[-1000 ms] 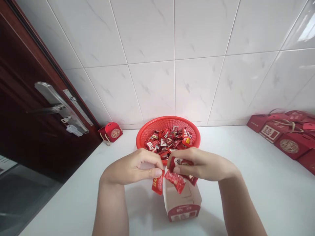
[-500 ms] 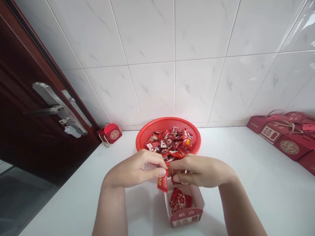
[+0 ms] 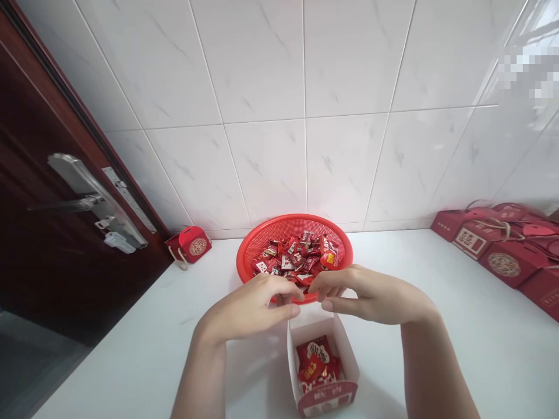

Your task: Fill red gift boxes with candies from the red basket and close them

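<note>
And on the left it's the dark reddish-brown door (image 3: 39, 256), its silver lever handle (image 3: 85, 202) jutting from a long metal lock plate (image 3: 72, 169), a key (image 3: 117, 241) hanging below! Just beside it on the white bench (image 3: 131, 355) sits a small red gift box (image 3: 190, 244), round pale emblem and cord handle showing, while grey-veined white wall tiles (image 3: 266, 166) rise behind. Over at far right, red cartons (image 3: 506, 259) bunch together near the wall, cord across the top!
</note>
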Demonstrator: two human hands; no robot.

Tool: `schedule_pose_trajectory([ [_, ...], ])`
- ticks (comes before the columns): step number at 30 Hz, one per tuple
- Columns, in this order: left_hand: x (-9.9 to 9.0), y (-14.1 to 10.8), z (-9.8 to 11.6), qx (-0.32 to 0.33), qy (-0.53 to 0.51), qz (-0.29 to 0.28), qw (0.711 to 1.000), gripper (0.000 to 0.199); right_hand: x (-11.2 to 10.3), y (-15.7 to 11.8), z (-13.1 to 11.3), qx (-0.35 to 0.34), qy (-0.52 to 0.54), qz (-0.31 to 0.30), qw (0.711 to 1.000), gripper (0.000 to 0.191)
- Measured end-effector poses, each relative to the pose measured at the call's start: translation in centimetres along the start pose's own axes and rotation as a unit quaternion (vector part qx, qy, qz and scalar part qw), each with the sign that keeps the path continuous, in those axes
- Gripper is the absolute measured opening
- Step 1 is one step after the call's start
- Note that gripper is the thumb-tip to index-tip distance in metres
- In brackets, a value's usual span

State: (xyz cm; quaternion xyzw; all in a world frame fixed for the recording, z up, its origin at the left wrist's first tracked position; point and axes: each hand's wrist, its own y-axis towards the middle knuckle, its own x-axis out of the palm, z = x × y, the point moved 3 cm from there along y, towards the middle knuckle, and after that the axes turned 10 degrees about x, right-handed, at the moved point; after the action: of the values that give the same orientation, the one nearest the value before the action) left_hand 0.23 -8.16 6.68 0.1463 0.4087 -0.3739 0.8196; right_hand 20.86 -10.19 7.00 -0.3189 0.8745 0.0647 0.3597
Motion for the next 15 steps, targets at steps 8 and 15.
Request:
schedule_pose_trajectory([
  [8, 0.4, -0.2, -0.7, -0.072, -0.003, -0.054, 0.996, 0.034, 0.3, 0.7, 0.5, 0.109, -0.074, 0.004, 0.991, 0.007],
  [15, 1.5, 0.8, -0.5, -0.057, 0.042, -0.092, 0.993, 0.028, 0.6, 1.1, 1.3, 0.197, -0.097, 0.023, 0.975, 0.018],
])
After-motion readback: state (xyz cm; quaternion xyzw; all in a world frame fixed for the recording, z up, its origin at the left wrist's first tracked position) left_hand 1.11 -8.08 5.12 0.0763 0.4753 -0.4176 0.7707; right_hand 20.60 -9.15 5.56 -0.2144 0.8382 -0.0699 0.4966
